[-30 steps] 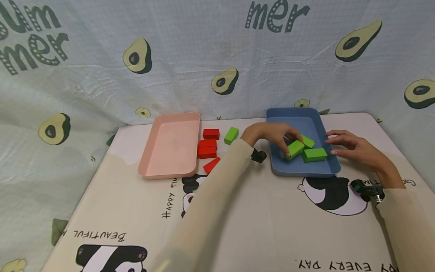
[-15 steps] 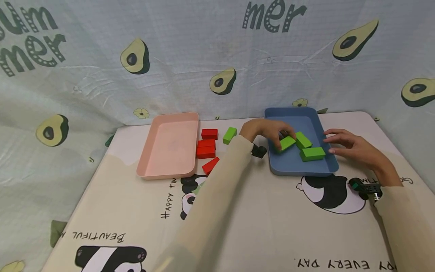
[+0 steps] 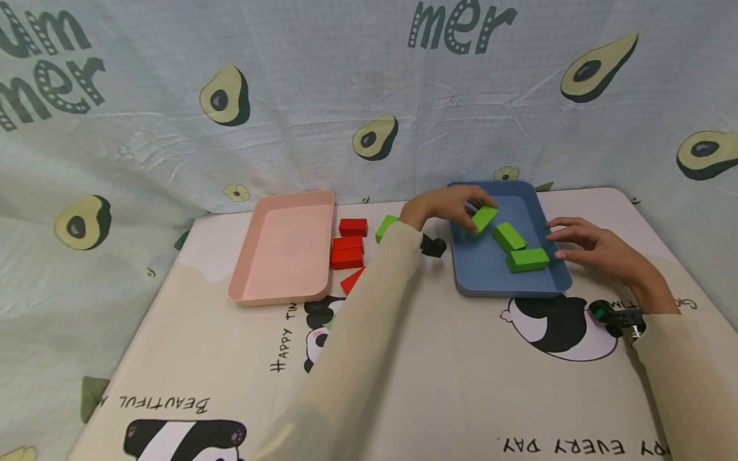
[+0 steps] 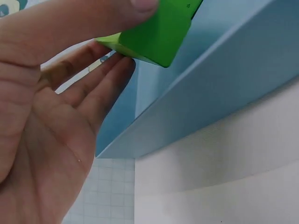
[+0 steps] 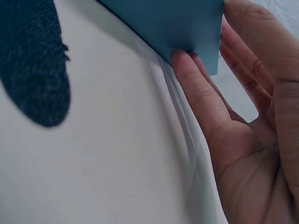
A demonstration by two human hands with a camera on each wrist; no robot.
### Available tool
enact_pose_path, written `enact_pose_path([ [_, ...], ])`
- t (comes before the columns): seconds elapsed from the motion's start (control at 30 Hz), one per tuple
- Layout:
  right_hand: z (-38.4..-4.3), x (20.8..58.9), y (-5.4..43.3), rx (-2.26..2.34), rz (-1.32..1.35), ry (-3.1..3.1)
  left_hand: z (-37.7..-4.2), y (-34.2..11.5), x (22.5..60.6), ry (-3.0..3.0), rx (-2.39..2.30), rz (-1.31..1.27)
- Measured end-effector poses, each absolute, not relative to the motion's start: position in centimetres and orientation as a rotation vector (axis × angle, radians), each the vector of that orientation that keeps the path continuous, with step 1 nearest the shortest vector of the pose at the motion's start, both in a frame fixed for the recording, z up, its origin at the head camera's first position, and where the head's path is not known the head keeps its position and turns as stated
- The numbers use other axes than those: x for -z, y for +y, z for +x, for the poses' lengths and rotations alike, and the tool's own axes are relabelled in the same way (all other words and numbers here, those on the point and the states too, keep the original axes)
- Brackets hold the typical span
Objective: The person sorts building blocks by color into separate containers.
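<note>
My left hand pinches a green block between thumb and fingers, over the back left part of the blue tray. In the left wrist view the thumb lies across the green block, with fingertips under it. Two more green blocks lie in the tray: a slanted block and, nearer the front, another block. On the tray's right side my right hand rests with extended fingers. The right wrist view has those fingers touching the tray's outer wall.
A pink tray stands at the left. Beside it lie several red blocks and one green block, partly behind my left arm. A printed cloth hangs behind the table.
My left hand has moved the green block away from the other two, first left, then toward the tray's back. The right hand keeps its place at the tray's side.
</note>
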State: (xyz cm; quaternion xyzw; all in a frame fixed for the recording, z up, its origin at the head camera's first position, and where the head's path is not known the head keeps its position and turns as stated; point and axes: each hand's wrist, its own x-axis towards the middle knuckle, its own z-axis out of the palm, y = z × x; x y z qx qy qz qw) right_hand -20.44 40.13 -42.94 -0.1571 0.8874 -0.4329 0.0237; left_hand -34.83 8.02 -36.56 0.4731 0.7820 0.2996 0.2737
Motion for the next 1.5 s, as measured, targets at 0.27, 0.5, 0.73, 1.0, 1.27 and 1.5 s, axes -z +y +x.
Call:
enact_pose_path([
  [0.27,-20.5,43.0,40.0,1.352,-0.489,2.739,-35.1,8.1,36.6,2.112,-0.859,1.195],
  [0.5,-20.5,43.0,40.0,1.337,-0.491,2.758,-35.1,8.2,36.9,2.162,-0.903,1.146],
  [0.73,-20.5,43.0,40.0,1.344,-0.503,2.753,-35.0,8.3,37.1,2.225,-0.900,1.154],
  [1.0,-20.5,43.0,40.2,1.320,-0.493,2.767,-34.8,7.1,37.3,2.284,-0.940,1.142],
  [1.27,-20.4,42.9,40.6,1.273,-0.460,2.788,-33.8,2.4,36.8,2.400,-1.006,1.159],
  [1.5,-20.3,42.6,40.2,1.249,-0.445,2.782,-33.1,-2.3,35.8,2.523,-0.818,1.049],
])
